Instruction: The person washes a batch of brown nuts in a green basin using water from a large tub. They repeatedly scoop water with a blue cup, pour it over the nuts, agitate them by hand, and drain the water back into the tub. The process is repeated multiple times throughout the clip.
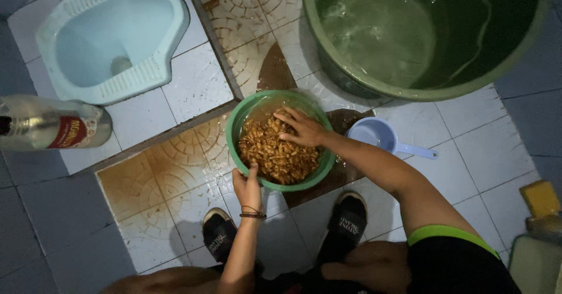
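Observation:
A green plastic basin (239,118) sits on the tiled floor in front of me, filled with brown, peanut-like pieces (275,153) in murky water. My left hand (247,184) grips the basin's near rim, a dark band on its wrist. My right hand (301,127) lies on top of the brown pieces, fingers spread and pressed into them. Both my feet in black sandals (219,232) stand just behind the basin.
A large green tub of water (410,89) stands at the upper right. A light blue scoop (380,137) lies beside the basin. A pale blue squat toilet (111,36) is at the upper left, a bottle (52,124) at the left, a yellow sponge (540,197) far right.

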